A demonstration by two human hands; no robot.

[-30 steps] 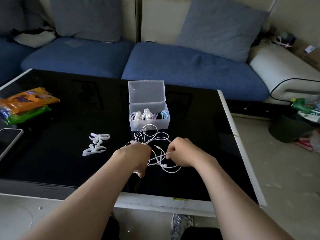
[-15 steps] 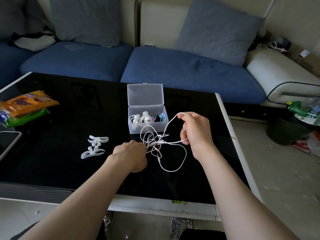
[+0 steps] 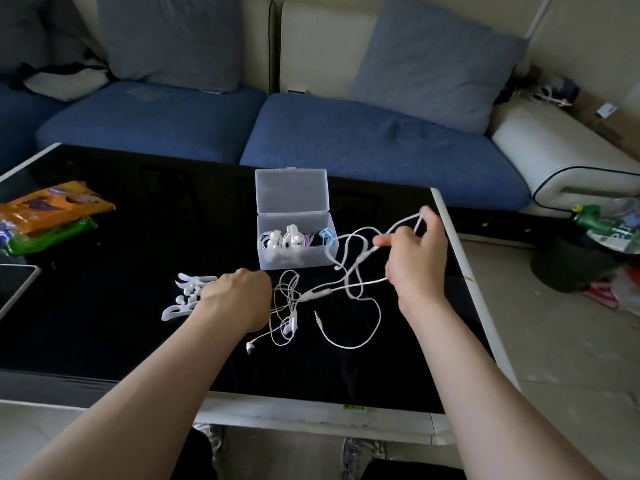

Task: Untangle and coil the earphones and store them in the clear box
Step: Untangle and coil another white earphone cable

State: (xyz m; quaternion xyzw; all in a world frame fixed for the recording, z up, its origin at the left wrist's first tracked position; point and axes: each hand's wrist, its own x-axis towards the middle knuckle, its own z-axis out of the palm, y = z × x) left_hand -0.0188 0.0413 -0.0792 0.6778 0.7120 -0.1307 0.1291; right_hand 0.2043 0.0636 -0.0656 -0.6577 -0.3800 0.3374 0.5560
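Observation:
White tangled earphones stretch between my two hands above the black table. My right hand is raised to the right of the clear box and pinches a loop of the cord. My left hand is curled on the table and holds the bunched cord near the earbuds. The plug and a long loop lie on the table between my arms. The clear box stands with its lid upright and several coiled earphones inside.
White cable winders lie left of my left hand, partly hidden by it. Orange and green snack packs and a phone sit at the table's left edge. A blue sofa runs behind. Bags clutter the floor on the right.
My right hand has pulled the cord farther right and up, away from my left hand, stretching the tangle out. My left hand has stayed low by the table. The view has shifted slightly.

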